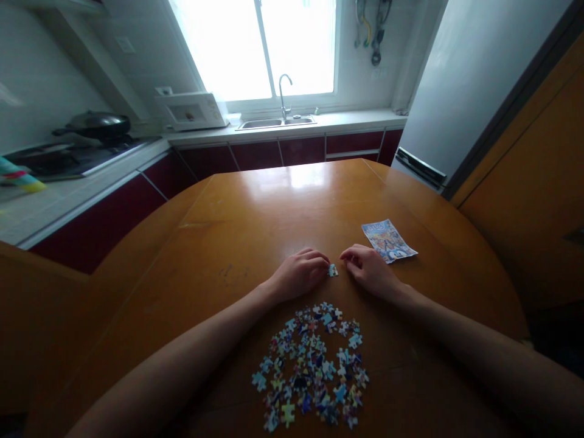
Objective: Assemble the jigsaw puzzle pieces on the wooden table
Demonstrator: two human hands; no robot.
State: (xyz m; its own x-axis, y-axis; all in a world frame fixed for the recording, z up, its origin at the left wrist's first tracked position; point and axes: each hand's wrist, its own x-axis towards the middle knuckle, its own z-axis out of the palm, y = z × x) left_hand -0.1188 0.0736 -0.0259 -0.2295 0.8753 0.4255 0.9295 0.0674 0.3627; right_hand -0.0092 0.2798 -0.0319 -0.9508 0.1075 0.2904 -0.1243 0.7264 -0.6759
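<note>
A small light-blue puzzle piece or joined pair [333, 270] lies on the wooden table [283, 213] between my hands. My left hand [302, 274] rests on the table with its fingers curled together, fingertips touching the left edge of that piece. To the right of it, my right hand [368, 267] has its fingers bent inward with thumb and fingertips close together, and nothing shows between them. Nearer to me lies a loose heap of many puzzle pieces [314, 359]. A printed picture sheet [389, 241] lies just beyond my right hand.
Behind the table runs a counter with a sink [276, 123], a faucet [283, 97] and a white microwave [194, 111]. A lidded pan [104, 125] stands on the stove at left. A refrigerator [469, 85] stands at right.
</note>
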